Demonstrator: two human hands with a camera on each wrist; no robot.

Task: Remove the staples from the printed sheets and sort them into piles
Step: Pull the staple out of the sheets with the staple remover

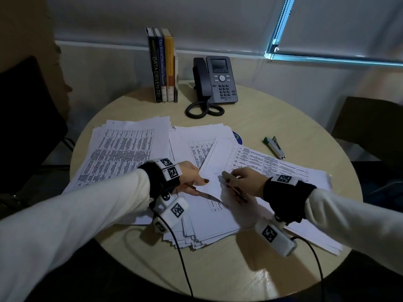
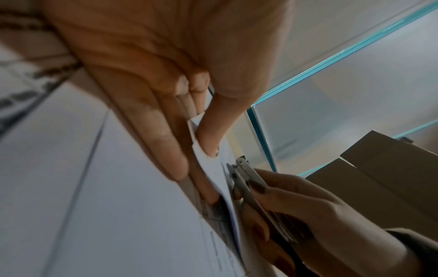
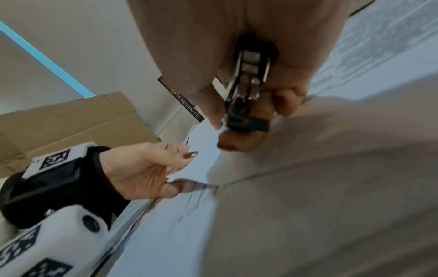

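Printed sheets cover the round table (image 1: 263, 118) in three spread piles: one at the left (image 1: 122, 149), one in the middle (image 1: 196, 136), one at the front right (image 1: 272, 166). On the front pile a top sheet (image 1: 214, 168) is turned back, blank side up. My left hand (image 1: 201, 185) pinches that sheet's corner (image 2: 206, 150) between thumb and fingers. My right hand (image 1: 232, 188) grips a metal staple remover (image 1: 227, 175), whose tip (image 2: 241, 163) lies against the sheet beside the left thumb. In the right wrist view the remover (image 3: 249, 90) sits between thumb and curled fingers. No staple is clear to see.
A second metal stapling tool with a green end (image 1: 274, 147) lies on the bare table to the right. A desk phone (image 1: 220, 79) with coiled cord and three upright books (image 1: 162, 66) stand at the back. Dark chairs flank the table. Wrist-camera cables trail over the front edge.
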